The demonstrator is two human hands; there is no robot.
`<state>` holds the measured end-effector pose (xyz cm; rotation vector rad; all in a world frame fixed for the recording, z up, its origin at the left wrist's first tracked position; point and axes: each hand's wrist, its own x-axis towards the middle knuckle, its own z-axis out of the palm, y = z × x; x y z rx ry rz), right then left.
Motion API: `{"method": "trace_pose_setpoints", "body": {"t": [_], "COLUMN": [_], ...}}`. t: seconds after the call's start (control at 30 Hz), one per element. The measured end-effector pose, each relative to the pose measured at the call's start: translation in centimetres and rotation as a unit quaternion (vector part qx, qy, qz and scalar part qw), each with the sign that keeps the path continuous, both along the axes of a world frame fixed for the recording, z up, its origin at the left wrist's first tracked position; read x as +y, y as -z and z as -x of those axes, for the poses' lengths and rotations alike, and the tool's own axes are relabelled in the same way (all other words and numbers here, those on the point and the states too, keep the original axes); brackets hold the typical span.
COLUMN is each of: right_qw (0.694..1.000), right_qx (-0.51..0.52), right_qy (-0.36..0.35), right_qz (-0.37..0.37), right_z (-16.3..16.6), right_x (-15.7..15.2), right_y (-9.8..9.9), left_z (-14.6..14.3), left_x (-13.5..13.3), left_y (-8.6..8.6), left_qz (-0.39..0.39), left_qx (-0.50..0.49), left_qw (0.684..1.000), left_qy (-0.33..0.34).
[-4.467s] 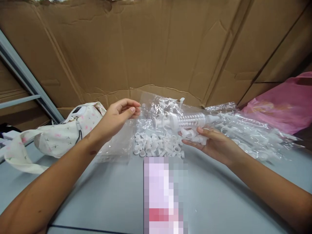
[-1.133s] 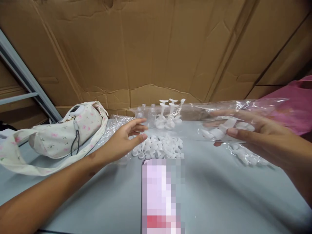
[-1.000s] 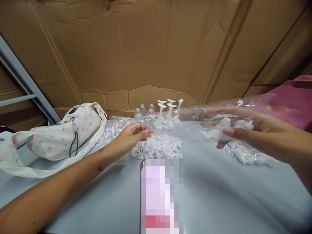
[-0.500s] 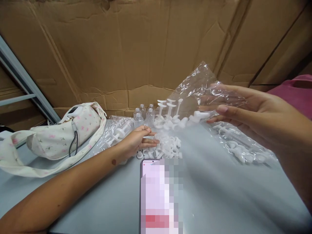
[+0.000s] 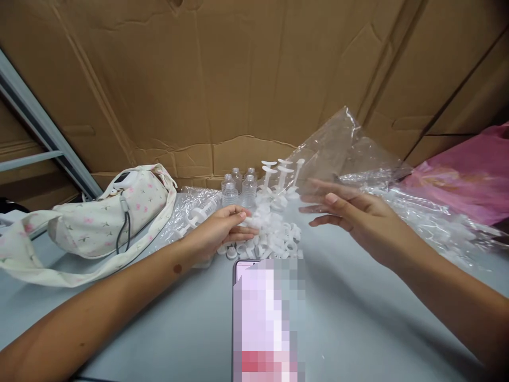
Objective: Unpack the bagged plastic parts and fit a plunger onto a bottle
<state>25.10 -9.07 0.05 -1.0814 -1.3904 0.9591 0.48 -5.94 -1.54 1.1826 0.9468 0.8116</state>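
Observation:
My left hand (image 5: 222,228) reaches over the left edge of a heap of small white plastic parts (image 5: 278,239), some of them ring-shaped. Its thumb and forefinger are pressed together while the other fingers stretch out; whatever the pinch holds is too small to make out. On the other side, my right hand (image 5: 350,212) is in the air with its fingers spread, holding nothing. Just behind it a clear plastic bag (image 5: 345,140) stands up, creased and see-through. White plungers (image 5: 280,175) with flat ends stand upright behind the heap.
Several clear ribbed bottles (image 5: 238,188) stand by the cardboard wall (image 5: 238,79). A phone (image 5: 258,318) lies in front. At left are a floral bag (image 5: 107,217) and clear-wrapped syringes (image 5: 194,212). Filled clear bags (image 5: 445,228) and pink cloth (image 5: 469,170) are at right.
My right hand has moved left and down and let go of the clear bag, which now stands behind it, over the packed bags. The left hand stays at the heap, still pinched.

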Motion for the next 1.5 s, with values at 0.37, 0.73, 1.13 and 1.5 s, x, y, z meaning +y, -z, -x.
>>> {"method": "trace_pose_setpoints", "body": {"t": [0.37, 0.73, 1.13, 1.5], "right_qw": [0.997, 0.997, 0.995, 0.981], "right_qx": [-0.028, 0.023, 0.063, 0.131], "right_qy": [0.055, 0.051, 0.079, -0.036], "right_qz": [0.053, 0.044, 0.018, 0.136], "right_z": [-0.7, -2.1, -4.3, -4.6], "right_x": [0.6, 0.4, 0.4, 0.6], "right_y": [0.6, -0.2, -1.7, -0.2], "left_z": [2.6, 3.3, 2.9, 3.8], "left_x": [-0.2, 0.0, -0.4, -0.5], "left_y": [-0.9, 0.4, 0.6, 0.9], "left_qz": [0.002, -0.040, -0.237, -0.265], "left_qx": [0.097, 0.113, 0.252, 0.151], "left_qw": [0.995, 0.993, 0.938, 0.952], "left_qy": [-0.031, 0.008, -0.008, -0.039]}}
